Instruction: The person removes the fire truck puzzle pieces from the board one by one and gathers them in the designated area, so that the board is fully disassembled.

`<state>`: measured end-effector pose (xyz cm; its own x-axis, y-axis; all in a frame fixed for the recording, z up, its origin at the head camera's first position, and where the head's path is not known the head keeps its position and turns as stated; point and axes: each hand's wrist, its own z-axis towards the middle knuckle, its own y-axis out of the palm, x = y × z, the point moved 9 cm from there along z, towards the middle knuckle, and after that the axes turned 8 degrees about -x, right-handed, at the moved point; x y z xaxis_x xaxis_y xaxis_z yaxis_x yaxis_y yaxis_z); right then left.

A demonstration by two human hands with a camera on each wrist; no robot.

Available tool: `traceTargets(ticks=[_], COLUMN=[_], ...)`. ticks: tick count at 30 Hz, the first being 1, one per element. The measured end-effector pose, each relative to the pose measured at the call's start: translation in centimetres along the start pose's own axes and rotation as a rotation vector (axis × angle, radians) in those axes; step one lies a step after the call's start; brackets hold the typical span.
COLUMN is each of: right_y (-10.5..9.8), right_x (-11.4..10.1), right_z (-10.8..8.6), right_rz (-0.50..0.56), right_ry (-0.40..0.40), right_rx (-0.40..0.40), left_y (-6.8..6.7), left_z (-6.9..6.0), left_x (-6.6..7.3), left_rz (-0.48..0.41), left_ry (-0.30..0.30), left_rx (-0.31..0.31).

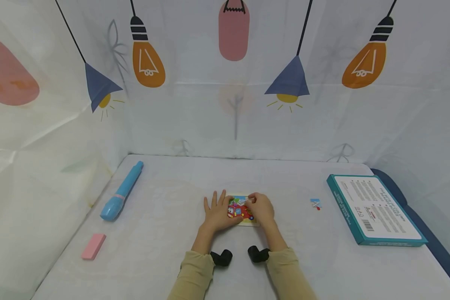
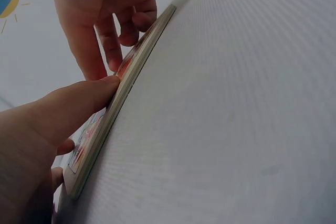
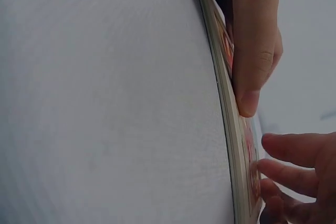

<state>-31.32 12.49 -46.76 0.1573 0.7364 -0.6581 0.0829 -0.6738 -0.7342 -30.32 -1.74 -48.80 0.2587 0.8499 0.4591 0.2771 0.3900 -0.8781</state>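
A small wooden jigsaw board [image 1: 249, 223] with a picture of a red vehicle lies flat on the white table. My left hand [image 1: 218, 213] rests over its left side, fingers spread and thumb along the near edge. In the left wrist view, the left thumb [image 2: 79, 100] presses on the board's rim. The right hand [image 1: 263, 209] is bent over the board's upper right, its thumb and index finger around a small pale puzzle piece [image 1: 250, 200] at the surface, partly hidden. Off to the right lies a loose blue-and-white puzzle piece [image 1: 316, 203].
A teal-edged box [image 1: 376, 208] lies at the right edge of the table [image 1: 153, 258]. At left are a blue microphone-shaped object [image 1: 121, 191] and a pink block [image 1: 93, 246]. A printed cloth [image 1: 195, 116] hangs behind, and a dark blue chair [image 1: 435, 241] shows beyond the right edge.
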Motion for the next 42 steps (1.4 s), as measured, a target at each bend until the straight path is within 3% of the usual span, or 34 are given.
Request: traceTargets(ticks=[3, 6, 15, 20, 29, 36, 42], right_y=[0.5, 0.7, 0.3, 0.4, -0.4, -1.4, -2.7], right_x=[-0.6, -0.9, -0.8, -0.5, 0.7, 1.8, 2.9], right_z=[0.1, 0.0, 0.3, 0.5, 0.9, 0.9, 0.9], right_rz=[-0.092, -0.101, 0.106, 0.161, 0.310, 0.305, 0.394], right_ry=[-0.016, -0.018, -0.055, -0.077, -0.026, 0.001, 0.026], right_rx=[-0.022, -0.020, 0.020, 0.018, 0.035, 0.033, 0.026], left_y=[0.1, 0.1, 0.0, 0.2, 0.2, 0.1, 0.1], left_z=[0.0, 0.0, -0.1, 0.0, 0.0, -0.1, -0.1], left_x=[-0.1, -0.2, 0.0, -0.1, -0.1, 0.0, 0.0], left_rz=[-0.001, -0.006, 0.002, 0.021, 0.007, -0.001, -0.005], left_ry=[-0.002, -0.004, -0.010, -0.019, -0.018, -0.021, -0.015], left_rx=[0.001, 0.002, -0.011, -0.025, -0.020, -0.016, -0.013])
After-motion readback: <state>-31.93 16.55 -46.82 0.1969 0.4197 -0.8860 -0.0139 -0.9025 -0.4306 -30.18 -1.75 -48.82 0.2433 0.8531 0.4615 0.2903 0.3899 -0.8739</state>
